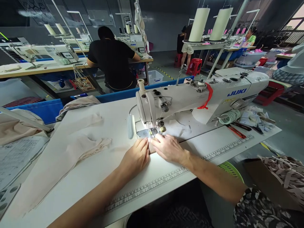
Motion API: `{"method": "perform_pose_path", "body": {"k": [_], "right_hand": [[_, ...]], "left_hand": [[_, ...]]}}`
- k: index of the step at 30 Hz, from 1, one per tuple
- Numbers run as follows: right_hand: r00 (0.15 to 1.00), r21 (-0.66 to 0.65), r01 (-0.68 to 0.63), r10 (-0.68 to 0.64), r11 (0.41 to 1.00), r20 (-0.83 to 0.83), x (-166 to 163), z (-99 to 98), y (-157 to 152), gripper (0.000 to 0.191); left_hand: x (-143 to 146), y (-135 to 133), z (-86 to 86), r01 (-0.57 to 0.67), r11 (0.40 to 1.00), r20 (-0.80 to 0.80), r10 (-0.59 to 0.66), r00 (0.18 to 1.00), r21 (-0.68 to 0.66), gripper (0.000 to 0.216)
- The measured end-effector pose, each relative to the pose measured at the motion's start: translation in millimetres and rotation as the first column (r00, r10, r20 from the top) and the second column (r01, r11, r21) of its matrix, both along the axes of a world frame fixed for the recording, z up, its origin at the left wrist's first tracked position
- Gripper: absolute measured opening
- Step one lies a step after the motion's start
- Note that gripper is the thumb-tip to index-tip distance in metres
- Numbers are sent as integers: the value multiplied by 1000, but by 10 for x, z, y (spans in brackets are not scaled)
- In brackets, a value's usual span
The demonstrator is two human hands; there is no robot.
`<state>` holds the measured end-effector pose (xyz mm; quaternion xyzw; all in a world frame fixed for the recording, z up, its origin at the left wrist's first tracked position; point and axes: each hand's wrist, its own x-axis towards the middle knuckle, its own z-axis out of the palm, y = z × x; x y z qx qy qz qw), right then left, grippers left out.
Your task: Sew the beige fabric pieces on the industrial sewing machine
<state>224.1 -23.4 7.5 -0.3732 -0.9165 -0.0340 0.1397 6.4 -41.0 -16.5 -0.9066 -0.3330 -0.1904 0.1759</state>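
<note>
Head view. The left hand (135, 157) and the right hand (169, 148) lie flat, palms down, fingers extended and pressed on a small beige fabric piece (151, 146) directly in front of the needle (150, 132) of the sewing machine (190, 98). Neither hand is closed around anything; both pin the piece to the table (99, 171). The piece sits at the needle, mostly hidden by the fingers, so the length of any finished seam cannot be told. In judgement, stitching is at an early stage or just under way. Left of the sewing machine lies a stack of thin, limp, wrinkled beige fabric (78, 148), seemingly awaiting work. The sewing machine is white, hard and glossy. A printed ruler strip (166, 179) runs along the table edge in front of the sewing machine. Right of the sewing machine lie a coiled white cord (229, 117) and red-handled scissors (236, 131).
</note>
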Motion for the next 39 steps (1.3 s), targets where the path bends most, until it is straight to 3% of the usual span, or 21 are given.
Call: {"method": "perform_pose_path", "body": {"k": [7,20,29,39], "right_hand": [[986,31,162,-160,986,-49,159,-23,147,30],[983,9,177,-176,984,-48,181,-26,136,32],[914,-250,325,-371,912,-165,135,88,431,24],[881,-239,338,-395,911,-260,165,85,300,25]], "left_hand": [[37,174,-84,-32,996,110,41,993,-77,41],[49,252,-110,-32,996,133,43,990,-80,40],[18,254,-131,-3,981,160,35,987,-196,45],[26,259,-168,-29,999,58,30,998,-15,42]]}}
